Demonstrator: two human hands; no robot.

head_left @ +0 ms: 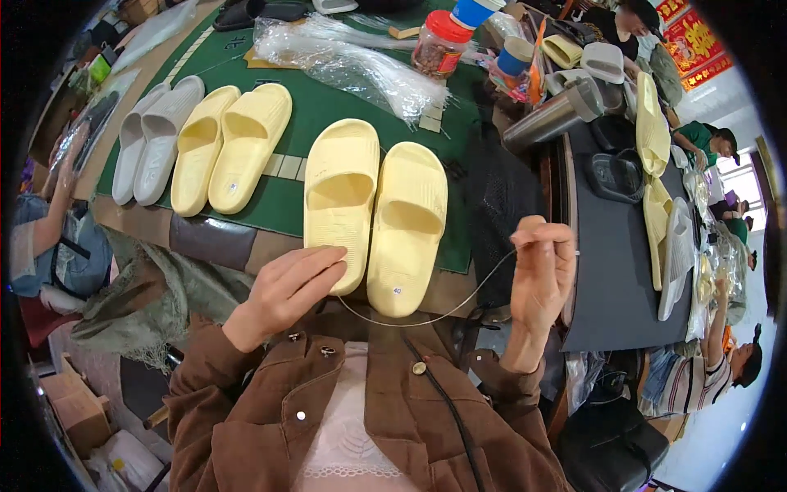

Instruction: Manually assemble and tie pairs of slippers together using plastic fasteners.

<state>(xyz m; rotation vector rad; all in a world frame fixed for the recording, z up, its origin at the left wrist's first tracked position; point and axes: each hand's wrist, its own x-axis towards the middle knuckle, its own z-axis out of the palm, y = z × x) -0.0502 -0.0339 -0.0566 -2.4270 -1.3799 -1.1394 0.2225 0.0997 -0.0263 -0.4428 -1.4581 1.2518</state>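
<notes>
A pair of pale yellow slide slippers lies side by side at the table's near edge, toes pointing away from me. My left hand [293,289] grips the heel of the left slipper [343,152], its fingers on the footbed. A small white sticker marks the heel of the right slipper [407,246]. From the left slipper's heel a thin, pale plastic strand [426,322] curves below the pair and up to my right hand [541,275], which is raised at the right with fingertips pinched on its end. Whether the strand passes through the slippers is hidden.
On the green mat [287,211] stand grey slippers [170,135] and another yellow pair [238,143] at left. Behind lie a bundle of clear plastic strands [361,61] and a red-lidded jar [438,45]. A steel flask [553,115] and a dark table [607,279] with slippers are at right. Other people work nearby.
</notes>
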